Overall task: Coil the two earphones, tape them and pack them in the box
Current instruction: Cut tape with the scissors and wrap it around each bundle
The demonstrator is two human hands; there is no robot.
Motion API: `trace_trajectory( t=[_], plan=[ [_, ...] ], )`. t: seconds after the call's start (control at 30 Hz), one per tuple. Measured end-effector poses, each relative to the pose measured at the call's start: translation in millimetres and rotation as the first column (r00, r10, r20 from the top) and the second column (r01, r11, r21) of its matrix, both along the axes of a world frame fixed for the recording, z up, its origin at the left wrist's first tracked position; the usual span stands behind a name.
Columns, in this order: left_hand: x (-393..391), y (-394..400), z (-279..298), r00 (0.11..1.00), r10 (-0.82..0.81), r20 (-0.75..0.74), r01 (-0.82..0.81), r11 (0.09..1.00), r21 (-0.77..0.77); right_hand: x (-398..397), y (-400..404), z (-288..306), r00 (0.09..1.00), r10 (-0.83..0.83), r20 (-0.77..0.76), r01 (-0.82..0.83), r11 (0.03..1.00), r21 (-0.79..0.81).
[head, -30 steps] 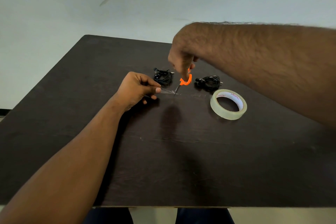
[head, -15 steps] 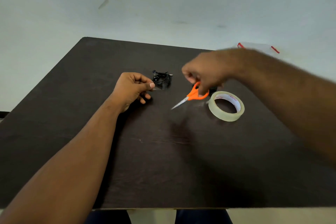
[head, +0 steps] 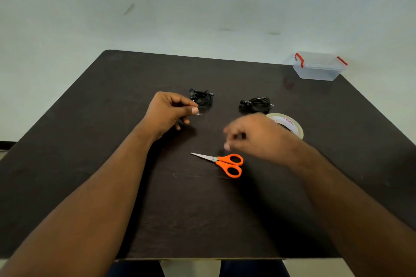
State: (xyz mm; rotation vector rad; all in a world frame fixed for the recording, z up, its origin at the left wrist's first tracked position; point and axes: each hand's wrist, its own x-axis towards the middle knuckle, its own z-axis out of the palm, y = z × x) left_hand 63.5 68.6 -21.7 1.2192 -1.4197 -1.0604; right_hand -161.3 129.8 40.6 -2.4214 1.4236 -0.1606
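**Tape piece ready, coils not yet bound**

While my left hand [head: 167,111] pinches a small piece of clear tape [head: 200,114] just beside the left earphone coil [head: 202,98], my right hand [head: 252,135] hovers blurred with nothing in it, fingers loosely bent. I think the tape may fold and stick to itself or to my fingers. The right earphone coil [head: 256,104] could spring loose when lifted. The scissors [head: 222,162] lie near; the tape roll [head: 290,125] is half hidden; the box [head: 318,67] stands far at the table [head: 90,164] corner.
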Motion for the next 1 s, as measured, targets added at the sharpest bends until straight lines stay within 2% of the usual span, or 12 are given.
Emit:
trace_trajectory(
  t=[0.07,0.1,0.17,0.3,0.4,0.5,0.63,0.7,0.77,0.87,0.93,1.0],
  plan=[
    [-2.8,0.3,0.4,0.998,-0.038,0.044,0.040,0.999,-0.035,5.5,-6.3,5.7,0.947,-0.063,0.316,0.100,0.990,-0.103],
    [-4.1,0.5,0.5,0.997,-0.053,0.056,0.056,0.997,-0.048,10.7,-10.4,5.5,0.901,-0.090,0.424,0.144,0.985,-0.096],
    [-6.2,1.9,1.2,0.995,-0.074,0.062,0.078,0.995,-0.065,21.7,-22.5,-1.0,0.843,-0.157,0.515,0.191,0.982,-0.013],
    [-4.7,2.8,2.4,0.995,-0.095,0.009,0.095,0.994,-0.054,38.5,-46.1,-24.7,0.873,-0.182,0.453,0.197,0.980,0.014],
    [-1.4,0.5,4.0,0.996,-0.088,-0.019,0.087,0.996,-0.015,37.3,-58.5,-31.3,0.838,-0.215,0.501,0.206,0.976,0.073],
    [-2.0,0.9,5.7,0.993,-0.120,0.001,0.120,0.993,0.020,30.6,-66.7,-29.2,0.839,-0.211,0.501,0.214,0.975,0.051],
    [-4.4,2.4,6.7,0.989,-0.149,0.015,0.149,0.988,0.034,30.5,-78.1,-25.7,0.956,-0.121,0.269,0.134,0.990,-0.033],
    [-4.4,2.3,7.3,0.989,-0.146,0.007,0.145,0.989,0.031,30.7,-80.1,-20.9,0.976,-0.085,0.198,0.091,0.996,-0.025],
    [-3.5,1.4,6.8,0.991,-0.135,-0.001,0.135,0.991,0.022,28.8,-79.0,-15.6,0.949,-0.079,0.306,0.057,0.995,0.081],
    [-1.7,-0.7,4.6,0.993,-0.121,-0.012,0.122,0.992,0.022,22.8,-73.6,-9.0,0.758,-0.226,0.611,0.077,0.963,0.260],
    [-1.9,-1.0,4.7,0.992,-0.122,-0.015,0.122,0.992,0.026,21.7,-73.5,-9.5,0.666,-0.286,0.689,0.100,0.949,0.298],
    [-3.3,0.3,6.4,0.992,-0.124,-0.020,0.124,0.992,0.027,26.8,-71.5,-11.7,0.679,-0.271,0.682,0.067,0.948,0.310]
  ],
)
